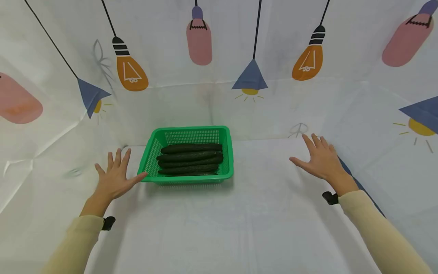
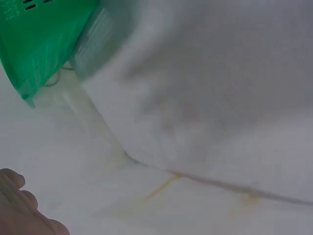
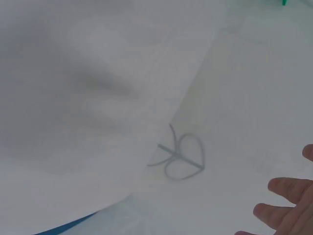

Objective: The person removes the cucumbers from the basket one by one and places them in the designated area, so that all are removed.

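A green plastic basket [image 1: 186, 181] with slotted walls stands toward the back of the white surface. Inside it several long dark green cucumbers [image 1: 188, 156] lie side by side. My left hand [image 1: 114, 178] is spread at the basket's left side, its thumb near the front left corner; whether it touches the rim I cannot tell. Well to the right of the basket, my right hand [image 1: 319, 161] has its fingers spread and holds nothing. In the left wrist view part of the basket [image 2: 44, 49] shows at the upper left, with some fingertips [image 2: 29, 200] low down. Several fingers [image 3: 288, 191] appear in the right wrist view.
White sheeting printed with hanging lamps [image 1: 250, 76] and bulbs [image 1: 131, 72] rises behind and at both sides. The white work surface [image 1: 219, 228] stretches in front of the basket. A dark blue strip [image 1: 362, 186] runs along the right edge, beside the right forearm.
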